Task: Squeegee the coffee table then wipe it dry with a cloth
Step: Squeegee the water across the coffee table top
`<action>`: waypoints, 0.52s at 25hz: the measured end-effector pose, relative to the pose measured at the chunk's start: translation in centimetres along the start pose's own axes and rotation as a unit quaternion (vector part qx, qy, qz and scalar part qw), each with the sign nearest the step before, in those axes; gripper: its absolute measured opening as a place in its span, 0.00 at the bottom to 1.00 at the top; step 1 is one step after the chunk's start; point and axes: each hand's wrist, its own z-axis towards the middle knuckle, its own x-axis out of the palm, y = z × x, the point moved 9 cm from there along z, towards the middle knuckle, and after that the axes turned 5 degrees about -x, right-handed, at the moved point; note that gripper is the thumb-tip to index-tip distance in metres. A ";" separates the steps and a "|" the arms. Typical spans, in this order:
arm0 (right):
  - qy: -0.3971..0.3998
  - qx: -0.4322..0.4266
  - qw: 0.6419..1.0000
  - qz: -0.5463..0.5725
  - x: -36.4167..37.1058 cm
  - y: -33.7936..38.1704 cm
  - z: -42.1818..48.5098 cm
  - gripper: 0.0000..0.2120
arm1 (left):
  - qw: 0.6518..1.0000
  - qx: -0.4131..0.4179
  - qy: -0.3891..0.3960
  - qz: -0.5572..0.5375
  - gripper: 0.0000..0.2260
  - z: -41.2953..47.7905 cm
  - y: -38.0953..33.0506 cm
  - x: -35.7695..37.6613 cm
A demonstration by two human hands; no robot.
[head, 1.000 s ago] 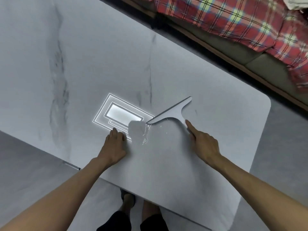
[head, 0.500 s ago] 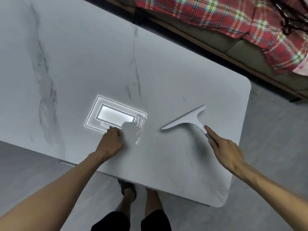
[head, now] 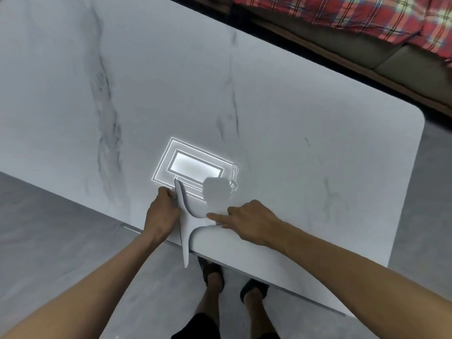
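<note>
Squeegee (head: 188,216) at the near edge of the table (head: 293,113), both hands at it.
Right hand (head: 247,220) grips the handle: index finger straight along it, other fingers curled round the end, forearm coming in from lower right. Blade runs near-to-far, lower end overhanging the table's near edge, top end on the light reflection (head: 195,167). Left hand (head: 162,214) sits just left of the blade, fingers curled, touching it; can't tell if it's pinching the blade or only resting against it.
</note>
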 end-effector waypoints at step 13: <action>0.040 0.349 0.931 0.097 0.2 -11.4 -18.6 0.20 | 0.976 0.163 0.063 0.126 0.09 -2.8 -9.0 8.3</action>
